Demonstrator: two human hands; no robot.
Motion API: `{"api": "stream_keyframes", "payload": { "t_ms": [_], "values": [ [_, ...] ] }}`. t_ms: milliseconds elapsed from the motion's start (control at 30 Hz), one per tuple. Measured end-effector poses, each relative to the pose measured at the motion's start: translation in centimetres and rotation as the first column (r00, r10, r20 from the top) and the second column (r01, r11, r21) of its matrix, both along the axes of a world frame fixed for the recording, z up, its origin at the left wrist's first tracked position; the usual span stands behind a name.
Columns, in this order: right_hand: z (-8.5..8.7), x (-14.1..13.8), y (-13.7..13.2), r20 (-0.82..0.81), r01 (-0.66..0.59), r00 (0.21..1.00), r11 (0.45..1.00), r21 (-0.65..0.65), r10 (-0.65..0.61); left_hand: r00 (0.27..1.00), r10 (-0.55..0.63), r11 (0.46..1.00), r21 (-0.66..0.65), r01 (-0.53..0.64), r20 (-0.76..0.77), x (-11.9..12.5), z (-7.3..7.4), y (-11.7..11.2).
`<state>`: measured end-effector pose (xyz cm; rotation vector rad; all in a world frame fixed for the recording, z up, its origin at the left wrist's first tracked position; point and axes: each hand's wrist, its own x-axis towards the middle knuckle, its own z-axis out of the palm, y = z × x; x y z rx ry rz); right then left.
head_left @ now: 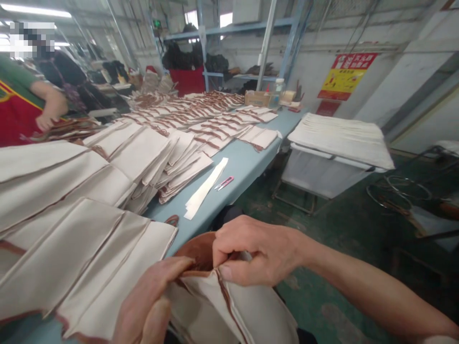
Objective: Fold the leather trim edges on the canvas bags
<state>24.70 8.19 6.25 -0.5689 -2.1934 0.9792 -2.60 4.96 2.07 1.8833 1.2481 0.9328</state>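
A cream fabric piece with brown piping (261,306) and a brown inner side lies across my lap at the table's edge; it looks like an unfinished bag. My right hand (254,248) pinches its upper rim where a brown-edged seam meets the edge. My left hand (154,296) is closed on the rim further left, thumb over the brown lining. Parts of the piece under both hands are hidden. Beyond them on the blue table lie pink-handled thread snips (224,182) and a cream strip (206,191).
Stacks of similar cream pieces (89,243) cover the left and far table (247,167). A white bin topped with layered cream fabric (337,138) stands to the right. Another person's hand (50,112) is at the far left. Shelves and a carton (258,98) are behind.
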Motion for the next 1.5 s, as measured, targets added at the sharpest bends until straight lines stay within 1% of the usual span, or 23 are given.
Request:
{"api": "stream_keyframes", "payload": {
  "t_ms": [67, 167, 233, 300, 367, 467, 567, 633, 700, 867, 933, 1000, 1067, 1133, 1233, 1300, 1400, 1500],
  "values": [
    [1.3, 0.1, 0.7, 0.038, -0.035, 0.999, 0.995, -0.098, 0.039, 0.996, -0.087, 0.996, 0.016, 0.087, -0.01, 0.9, 1.4, 0.7],
    [3.1, 0.6, 1.9, 0.06, -0.044, 0.997, 0.974, -0.221, 0.058, 0.989, -0.143, 0.99, -0.028, 0.142, -0.047, 2.6, 3.6, 2.0],
    [3.9, 1.0, 2.7, 0.065, -0.031, 0.997, 0.966, -0.258, 0.05, 0.985, -0.168, 0.985, -0.052, 0.166, -0.037, 3.7, 4.8, 2.7],
    [4.2, 1.4, 3.1, 0.08, -0.011, 0.996, 0.96, -0.28, 0.034, 0.979, -0.205, 0.976, -0.077, 0.204, 0.001, 4.4, 5.5, 3.2],
    [3.6, 1.5, 3.3, 0.101, 0.011, 0.995, 0.945, -0.327, 0.023, 0.968, -0.25, 0.96, -0.12, 0.252, 0.032, 4.7, 5.4, 3.3],
    [1.8, 1.2, 3.0, 0.128, 0.023, 0.991, 0.904, -0.426, 0.035, 0.954, -0.293, 0.932, -0.205, 0.301, 0.066, 4.6, 4.4, 3.0],
    [0.0, 0.6, 2.5, 0.113, 0.011, 0.992, 0.887, -0.462, 0.046, 0.952, -0.272, 0.906, -0.296, 0.302, 0.139, 4.5, 3.2, 2.6],
    [-0.8, 0.2, 2.3, 0.092, -0.003, 0.994, 0.885, -0.465, 0.052, 0.958, -0.24, 0.899, -0.335, 0.281, 0.159, 4.4, 2.7, 2.4],
    [-1.3, -0.1, 2.2, 0.068, -0.024, 0.996, 0.874, -0.485, 0.065, 0.961, -0.233, 0.902, -0.335, 0.272, 0.152, 4.2, 2.5, 2.3],
    [-2.5, -0.3, 2.4, -0.007, -0.1, 0.993, 0.8, -0.591, 0.119, 0.953, -0.248, 0.897, -0.33, 0.294, 0.174, 3.6, 2.5, 2.1],
    [-2.9, -0.3, 2.5, -0.023, -0.112, 0.992, 0.787, -0.607, 0.123, 0.952, -0.245, 0.888, -0.351, 0.297, 0.184, 3.6, 2.3, 2.1],
    [-3.1, -0.2, 2.5, -0.022, -0.113, 0.992, 0.789, -0.604, 0.125, 0.95, -0.238, 0.875, -0.379, 0.3, 0.202, 3.8, 2.2, 2.1],
    [-3.2, -0.2, 2.6, -0.011, -0.109, 0.992, 0.803, -0.587, 0.127, 0.949, -0.217, 0.868, -0.399, 0.295, 0.231, 4.1, 2.1, 2.1],
    [-3.1, -0.2, 2.5, 0.02, -0.08, 0.994, 0.84, -0.537, 0.108, 0.951, -0.186, 0.87, -0.408, 0.277, 0.248, 4.3, 2.1, 2.1],
    [-2.7, -0.5, 1.9, 0.106, 0.027, 0.994, 0.922, -0.386, 0.015, 0.965, -0.169, 0.881, -0.409, 0.24, 0.201, 4.3, 1.9, 1.7],
    [-2.5, -0.9, 1.3, 0.159, 0.104, 0.985, 0.957, -0.271, -0.062, 0.973, -0.187, 0.886, -0.404, 0.226, 0.134, 4.0, 1.7, 1.3],
    [-2.4, -1.4, 0.6, 0.185, 0.147, 0.976, 0.973, -0.175, -0.114, 0.975, -0.204, 0.888, -0.403, 0.223, 0.089, 3.8, 1.2, 0.7],
    [-2.9, -1.4, 0.7, 0.181, 0.127, 0.979, 0.978, -0.168, -0.096, 0.981, -0.16, 0.892, -0.41, 0.193, 0.114, 4.0, 0.8, 0.5]
  ]
}}
